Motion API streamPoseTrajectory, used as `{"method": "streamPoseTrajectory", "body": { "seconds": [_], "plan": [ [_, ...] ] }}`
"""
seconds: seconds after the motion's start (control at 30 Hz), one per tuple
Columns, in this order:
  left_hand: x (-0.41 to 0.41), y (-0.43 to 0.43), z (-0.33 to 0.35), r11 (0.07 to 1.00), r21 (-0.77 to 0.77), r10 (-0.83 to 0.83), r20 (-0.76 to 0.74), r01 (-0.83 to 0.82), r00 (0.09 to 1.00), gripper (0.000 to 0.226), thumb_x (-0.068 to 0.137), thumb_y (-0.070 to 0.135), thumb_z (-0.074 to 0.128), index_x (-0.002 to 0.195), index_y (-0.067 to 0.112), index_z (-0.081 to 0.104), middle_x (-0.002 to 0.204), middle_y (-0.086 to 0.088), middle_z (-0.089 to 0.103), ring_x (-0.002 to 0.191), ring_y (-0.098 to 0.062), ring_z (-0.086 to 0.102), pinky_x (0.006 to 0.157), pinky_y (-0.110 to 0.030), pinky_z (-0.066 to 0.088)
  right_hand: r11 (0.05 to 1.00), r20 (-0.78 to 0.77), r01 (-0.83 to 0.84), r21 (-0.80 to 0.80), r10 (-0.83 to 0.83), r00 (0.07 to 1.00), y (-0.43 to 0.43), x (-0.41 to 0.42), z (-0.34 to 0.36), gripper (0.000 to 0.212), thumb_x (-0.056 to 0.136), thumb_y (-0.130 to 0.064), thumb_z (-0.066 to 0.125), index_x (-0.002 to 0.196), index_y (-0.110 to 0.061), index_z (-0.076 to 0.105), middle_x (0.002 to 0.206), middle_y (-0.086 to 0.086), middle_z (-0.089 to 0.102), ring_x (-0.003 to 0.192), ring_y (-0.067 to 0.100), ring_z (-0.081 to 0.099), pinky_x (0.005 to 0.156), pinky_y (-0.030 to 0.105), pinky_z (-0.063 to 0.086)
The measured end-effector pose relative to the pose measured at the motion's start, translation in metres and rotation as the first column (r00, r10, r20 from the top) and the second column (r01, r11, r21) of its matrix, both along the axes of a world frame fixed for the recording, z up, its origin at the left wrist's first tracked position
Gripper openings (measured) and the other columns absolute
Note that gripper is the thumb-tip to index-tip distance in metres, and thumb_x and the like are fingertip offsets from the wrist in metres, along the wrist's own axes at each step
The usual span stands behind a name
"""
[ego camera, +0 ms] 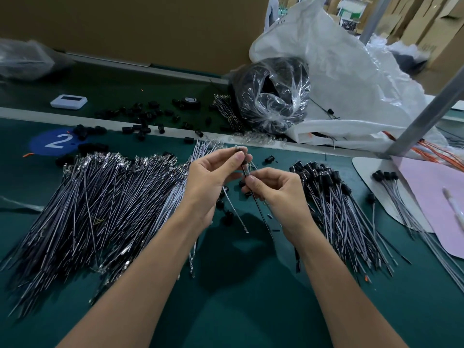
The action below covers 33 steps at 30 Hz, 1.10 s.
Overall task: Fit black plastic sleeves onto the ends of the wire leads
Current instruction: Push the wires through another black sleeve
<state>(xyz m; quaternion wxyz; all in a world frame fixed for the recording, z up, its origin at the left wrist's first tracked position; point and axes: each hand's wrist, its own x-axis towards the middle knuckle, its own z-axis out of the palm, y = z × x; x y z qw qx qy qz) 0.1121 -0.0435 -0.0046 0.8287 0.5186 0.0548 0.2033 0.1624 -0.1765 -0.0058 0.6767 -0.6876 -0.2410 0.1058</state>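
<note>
I saw the wire lead (253,197) held up above the middle of the green bench (238,297), its two strands hanging down toward me between the wrists. A black plastic sleeve (244,162) sat on its upper end, pinched shut between thumb and forefinger of the left hand (213,177). The right hand (276,192) had its fingers (253,183) closed on the lead just below the sleeve, the two hands almost touching. Whether the sleeve was fully seated I could not tell. To the left lay a large fanned pile of bare leads (100,202) with metal terminals pointing toward the far edge; to the right lay a smaller pile of finished leads (334,197) already capped in black. Loose sleeves (143,121) were scattered along the far edge, near a blue disc marked 2 (54,141) and a small white device (68,101). Farther back stood a clear bag of black parts (273,96) against a big white bag (339,71). A pink sheet (431,202) lay at the right edge.
</note>
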Motion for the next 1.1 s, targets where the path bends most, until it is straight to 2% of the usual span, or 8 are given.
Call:
{"method": "streamPoseTrajectory", "body": {
  "seconds": [0.2,0.27,0.4,0.53,0.7,0.87,1.0,1.1],
  "plan": [
    [0.000,-0.005,-0.001,0.997,0.081,-0.006,0.004,0.005,1.000,0.014,0.088,0.003,0.066,0.100,0.007,0.071,0.089,-0.009,0.077,0.087,-0.016,0.073,0.071,-0.020,0.055,0.998,0.043,0.055,0.024,-0.056,0.998,0.002,-0.002,0.000,0.009,0.087,-0.002,0.069,0.083,-0.009,0.073,0.071,0.003,0.074,0.068,0.010,0.071,0.062,0.012,0.048],
    [-0.001,-0.005,0.000,0.997,0.071,0.001,0.014,-0.002,1.000,0.016,0.086,0.006,0.068,0.101,0.009,0.071,0.090,-0.008,0.077,0.088,-0.015,0.073,0.070,-0.019,0.055,0.998,0.050,0.061,0.033,-0.063,0.997,0.002,-0.002,0.000,0.010,0.086,-0.002,0.069,0.082,-0.010,0.073,0.071,0.002,0.074,0.068,0.011,0.071,0.062,0.012,0.048],
    [-0.002,-0.001,0.002,0.999,0.013,0.049,0.031,-0.050,0.998,0.023,0.075,0.024,0.072,0.098,0.018,0.074,0.099,-0.004,0.076,0.094,-0.015,0.070,0.077,-0.024,0.055,0.998,0.064,0.067,0.002,-0.067,0.996,0.002,-0.001,-0.002,0.009,0.085,-0.005,0.072,0.083,-0.014,0.074,0.073,0.005,0.075,0.071,0.016,0.073,0.066,0.016,0.052],
    [-0.003,0.005,0.003,0.996,-0.062,0.072,0.041,-0.069,0.997,0.017,0.073,0.023,0.072,0.089,0.020,0.077,0.093,-0.001,0.076,0.086,-0.012,0.069,0.071,-0.021,0.053,0.998,0.077,0.065,-0.016,-0.064,0.995,0.002,0.000,-0.003,0.012,0.084,-0.006,0.073,0.082,-0.018,0.074,0.073,0.004,0.075,0.073,0.018,0.073,0.072,0.023,0.055],
    [-0.003,0.006,0.003,0.997,-0.067,0.028,0.060,-0.024,0.998,0.017,0.074,0.020,0.071,0.091,0.020,0.077,0.093,-0.002,0.076,0.087,-0.011,0.070,0.071,-0.021,0.053,0.998,0.074,0.058,-0.018,-0.056,0.996,0.002,-0.001,-0.002,0.010,0.084,-0.007,0.073,0.083,-0.017,0.074,0.073,0.004,0.075,0.071,0.015,0.073,0.064,0.014,0.050],
    [-0.002,0.006,0.003,1.000,-0.013,0.009,0.041,-0.009,0.999,0.016,0.075,0.023,0.069,0.088,0.020,0.077,0.089,0.001,0.076,0.088,-0.010,0.068,0.072,-0.021,0.051,0.998,0.061,0.055,-0.010,-0.055,0.997,0.002,-0.003,0.001,0.007,0.083,-0.005,0.073,0.083,-0.012,0.073,0.073,0.005,0.075,0.069,0.012,0.072,0.060,0.011,0.048],
    [-0.003,0.007,0.002,0.998,-0.030,0.048,0.034,-0.047,0.998,0.017,0.074,0.023,0.070,0.089,0.016,0.074,0.089,-0.002,0.076,0.087,-0.012,0.070,0.072,-0.022,0.053,0.998,0.027,0.056,0.038,-0.058,0.998,0.002,-0.004,0.002,0.012,0.083,0.000,0.072,0.082,-0.012,0.074,0.073,0.005,0.075,0.071,0.014,0.071,0.066,0.017,0.052],
    [-0.003,0.007,0.002,0.998,-0.034,0.055,0.038,-0.054,0.998,0.017,0.074,0.024,0.070,0.088,0.015,0.072,0.090,-0.003,0.076,0.088,-0.013,0.071,0.073,-0.022,0.053,0.995,-0.018,0.047,0.088,-0.046,0.999,0.001,-0.004,0.003,0.014,0.083,0.002,0.071,0.081,-0.012,0.075,0.074,0.006,0.075,0.068,0.012,0.068,0.064,0.018,0.052]
  ]
}}
